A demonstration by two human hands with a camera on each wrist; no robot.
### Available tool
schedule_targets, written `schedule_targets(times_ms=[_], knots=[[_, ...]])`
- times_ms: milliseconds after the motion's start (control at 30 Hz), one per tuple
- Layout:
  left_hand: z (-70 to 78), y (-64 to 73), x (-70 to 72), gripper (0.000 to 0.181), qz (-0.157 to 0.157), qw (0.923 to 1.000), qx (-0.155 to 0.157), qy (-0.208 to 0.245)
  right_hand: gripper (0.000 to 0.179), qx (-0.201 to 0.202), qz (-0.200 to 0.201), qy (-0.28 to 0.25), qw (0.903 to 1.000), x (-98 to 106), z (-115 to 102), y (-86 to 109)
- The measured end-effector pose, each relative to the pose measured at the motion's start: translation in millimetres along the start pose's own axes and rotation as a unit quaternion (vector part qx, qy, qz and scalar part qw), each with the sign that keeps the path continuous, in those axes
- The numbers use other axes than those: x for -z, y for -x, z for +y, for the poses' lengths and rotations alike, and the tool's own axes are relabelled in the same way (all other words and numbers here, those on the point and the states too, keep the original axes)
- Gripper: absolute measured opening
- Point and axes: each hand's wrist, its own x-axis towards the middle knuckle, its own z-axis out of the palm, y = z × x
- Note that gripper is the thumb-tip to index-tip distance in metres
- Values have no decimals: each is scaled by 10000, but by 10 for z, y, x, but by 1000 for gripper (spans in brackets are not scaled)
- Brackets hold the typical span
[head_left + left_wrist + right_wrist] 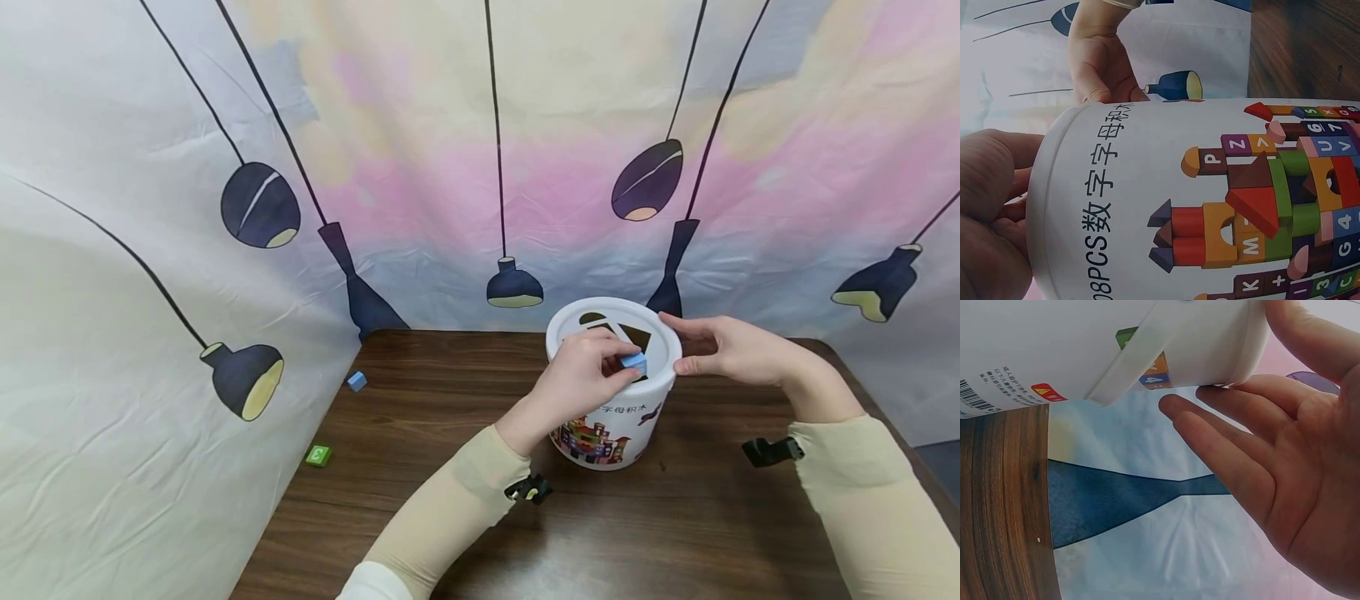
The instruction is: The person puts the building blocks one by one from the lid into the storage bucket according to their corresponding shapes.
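Observation:
A white round bucket (600, 433) with toy-block pictures on its side stands upright on the table. Its white lid (657, 346) has cut-out openings. Between thumb and fingertips, my left hand (581, 367) pinches a small blue block (634, 362) right at an opening in the lid. My right hand (738, 350) holds the lid's right edge, thumb toward the front and fingers toward the back. From the right wrist, the thumb and fingers of that hand (1310, 462) show around the rim. The left wrist view hides the blue block behind the bucket and fingers.
Near the table's left edge lie another blue block (357, 381) and, closer to me, a green block (318, 456) with a marking on top. The brown wooden table (450, 392) ends at a hanging cloth (420, 200) printed with lamps.

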Motion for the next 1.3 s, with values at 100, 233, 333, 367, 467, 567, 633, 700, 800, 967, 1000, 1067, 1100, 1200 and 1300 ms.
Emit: schedule_targets(times_ms=[100, 233, 333, 367, 467, 567, 633, 700, 800, 967, 1000, 1067, 1100, 1200, 1300], knots=[[-4, 3, 1, 26, -6, 10000, -18, 7, 82, -8, -6, -13, 10000, 1, -10, 4], [-9, 5, 1, 25, -14, 10000, -37, 50, 82, -23, -20, -30, 10000, 1, -17, 7], [-13, 9, 1, 25, -24, 10000, -47, 30, 82, -22, -19, -45, 10000, 0, -23, 9], [-15, 8, -1, 24, -21, 10000, -52, 27, 82, -22, -14, -40, 10000, -1, -23, 9], [-21, 8, -5, 22, -5, 10000, -68, 20, 82, -30, 0, -28, 10000, -4, -21, 9], [-27, 5, -11, 20, 19, 9999, -106, 10, 82, -35, 11, -11, 10000, -6, -12, 8], [-28, 9, -12, 20, 20, 9999, -123, 1, 82, -31, 6, -33, 10000, -7, -9, 8], [-32, 13, -13, 20, 31, 9999, -154, 64, 82, -36, 5, -40, 10000, -7, -8, 10], [-36, 20, -15, 20, 44, 9997, -165, 192, 82, -36, -1, -68, 10000, -8, -7, 13], [-14, 15, -27, 21, 64, 9997, -152, 164, 82, -43, -8, -72, 10000, -6, -2, 18], [-7, 11, -30, 21, 66, 9998, -157, 138, 83, -46, -6, -73, 10000, -6, -3, 19], [7, 3, -37, 21, 65, 9998, -172, 62, 83, -49, -2, -86, 10000, -5, -4, 20], [13, -1, -38, 21, 66, 9998, -181, 41, 83, -44, 1, -93, 9999, -6, -5, 20], [15, -2, -40, 21, 73, 9998, -164, -29, 83, -35, 5, -127, 9999, -9, -6, 17], [7, 5, -38, 20, 80, 9999, -125, -63, 82, -21, 5, -136, 9999, -12, -3, 15]])
